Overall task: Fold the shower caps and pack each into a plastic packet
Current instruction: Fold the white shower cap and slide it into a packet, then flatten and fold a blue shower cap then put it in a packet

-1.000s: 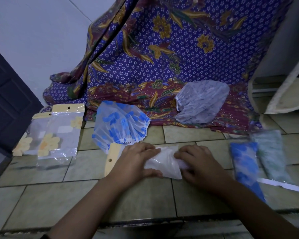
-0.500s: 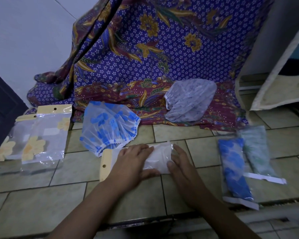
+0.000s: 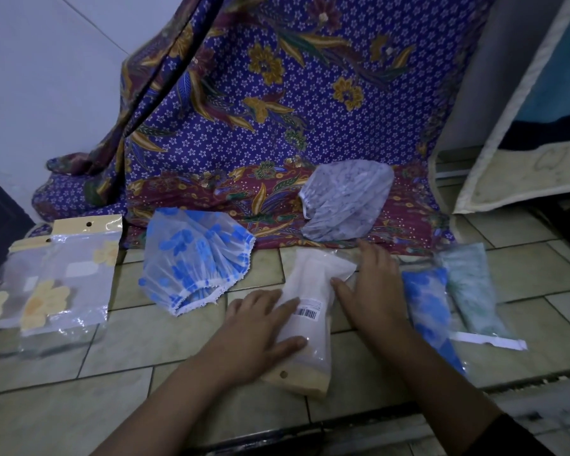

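Head view: the plastic packet (image 3: 313, 340) lies on the tiled floor (image 3: 112, 350) at the centre. A folded white shower cap (image 3: 313, 274) is inside it, and its card header (image 3: 301, 383) points to 6 o'clock. It looks light, limp and slick: the film would likely slide on the tile and the soft cap inside would bunch. The stiff card end seems the surest place to take hold, or else pressing flat to push the air out.

The left hand (image 3: 260, 327) lies flat on the packet's 8 o'clock side, fingers straight and pressing, gripping nothing. The right hand (image 3: 369, 284) is spread at the packet's 2 o'clock edge. Its thumb touches the film and it too grasps nothing.

An unfolded blue shower cap (image 3: 195, 261) lies at 10 o'clock and a grey one (image 3: 346, 202) at 1 o'clock on the patterned cloth (image 3: 277, 110). Two filled packets (image 3: 428, 311) lie at 3 o'clock, and empty packets (image 3: 69, 278) at 9 o'clock.
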